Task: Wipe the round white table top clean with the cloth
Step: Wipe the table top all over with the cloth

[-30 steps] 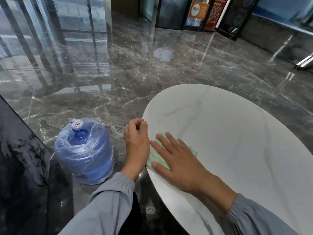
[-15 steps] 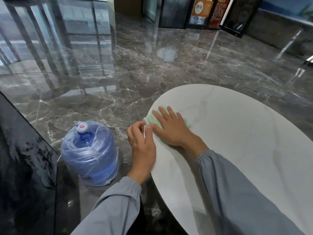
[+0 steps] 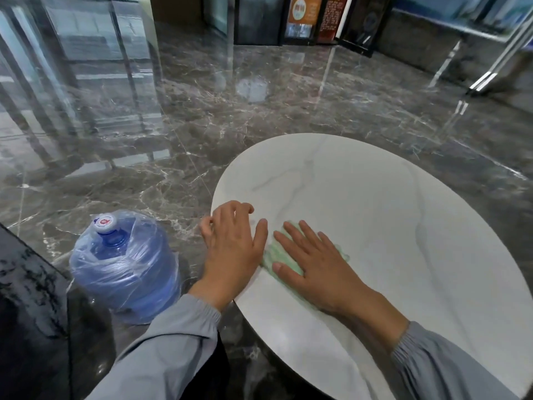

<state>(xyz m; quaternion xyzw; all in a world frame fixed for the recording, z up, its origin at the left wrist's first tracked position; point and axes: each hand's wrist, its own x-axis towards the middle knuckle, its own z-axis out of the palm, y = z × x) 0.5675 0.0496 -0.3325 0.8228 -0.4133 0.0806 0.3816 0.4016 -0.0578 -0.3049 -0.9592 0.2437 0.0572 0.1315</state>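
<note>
The round white table top (image 3: 389,215) with faint grey veins fills the right half of the view. A pale green cloth (image 3: 274,255) lies flat on it near the left rim. My right hand (image 3: 314,264) presses down on the cloth with straight, spread fingers and covers most of it. Just to the left, my left hand (image 3: 233,243) rests on the table's left edge, fingers bent slightly over the rim, holding nothing.
A large blue water jug (image 3: 124,267) wrapped in clear plastic stands on the dark marble floor (image 3: 259,116) left of the table. A dark glossy surface (image 3: 26,313) rises at the lower left. Display stands (image 3: 305,15) line the far wall.
My right hand slid the cloth along the left rim, away from me and then back toward me. My left hand moved from beside the rim onto the table edge.
</note>
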